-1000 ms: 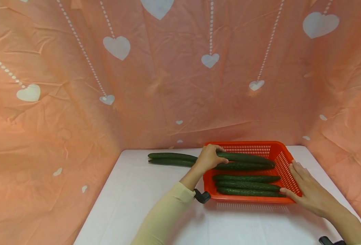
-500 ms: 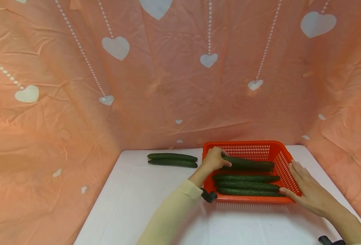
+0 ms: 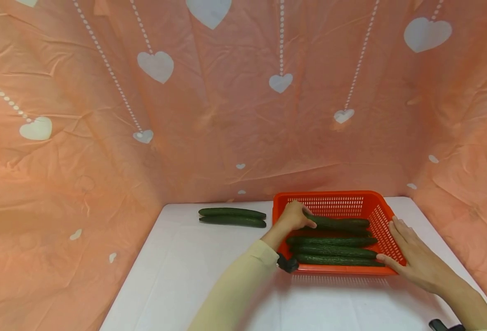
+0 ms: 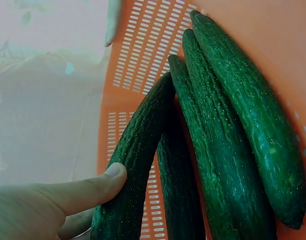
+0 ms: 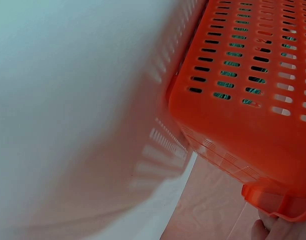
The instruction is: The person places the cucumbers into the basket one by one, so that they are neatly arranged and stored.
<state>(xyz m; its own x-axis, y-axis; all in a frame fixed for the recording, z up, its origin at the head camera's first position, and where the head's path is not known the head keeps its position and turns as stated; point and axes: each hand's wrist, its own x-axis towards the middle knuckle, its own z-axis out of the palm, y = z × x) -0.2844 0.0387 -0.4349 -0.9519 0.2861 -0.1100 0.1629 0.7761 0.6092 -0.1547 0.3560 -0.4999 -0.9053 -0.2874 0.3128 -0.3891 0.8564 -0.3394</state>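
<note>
In the head view, my left hand (image 3: 295,217) is inside the red basket (image 3: 326,194) and grips a dark green cucumber (image 3: 338,223) by its left end. The left wrist view shows the thumb pressed along this cucumber (image 4: 138,135), with another cucumber (image 4: 178,175) lying partly under it. Three more cucumbers (image 3: 330,251) lie side by side along the basket's front. My right hand (image 3: 419,257) rests on the basket's right rim with straight fingers, its thumb over the front corner. In the right wrist view, its fingertips (image 5: 275,230) show at the rim.
Two cucumbers (image 3: 232,217) lie together on the white table (image 3: 177,276), left of the basket. A pink cloth with white hearts (image 3: 227,115) hangs behind and at both sides. Black wrist straps show near both wrists.
My left hand has moved a little right and down into the basket, and the cucumber it holds has come down towards the front row. The right hand stays at the rim.
</note>
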